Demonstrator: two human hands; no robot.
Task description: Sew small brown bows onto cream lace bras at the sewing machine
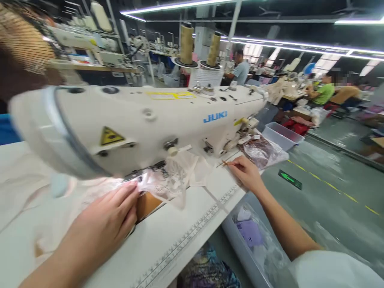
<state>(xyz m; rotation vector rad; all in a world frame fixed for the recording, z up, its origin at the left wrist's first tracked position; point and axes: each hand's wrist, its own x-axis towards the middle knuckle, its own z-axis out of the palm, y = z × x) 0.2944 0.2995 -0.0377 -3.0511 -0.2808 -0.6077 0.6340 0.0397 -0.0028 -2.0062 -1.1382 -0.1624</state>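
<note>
My left hand [105, 218] lies palm down on the table, fingers stretched out and close together. Its fingertips rest on pale pink lace fabric [171, 180] beneath the needle end of a white sewing machine [168, 124]. Part of the fabric is hidden under the machine head. My right hand [244, 172] is farther along the table, near the machine's base. Thumb and forefinger pinch a small, thin orange-brown thing [225, 163], too small to make out. Beside that hand sits a clear plastic bag [262, 150] with dark reddish contents.
A printed ruler strip [192, 236] runs along the table's front edge. Below the right forearm stands a plastic bin [240, 236] with a purple item inside. Two thread cones [186, 44] rise behind the machine. Several people sit at other machines. A clear box [283, 136] stands beyond the table.
</note>
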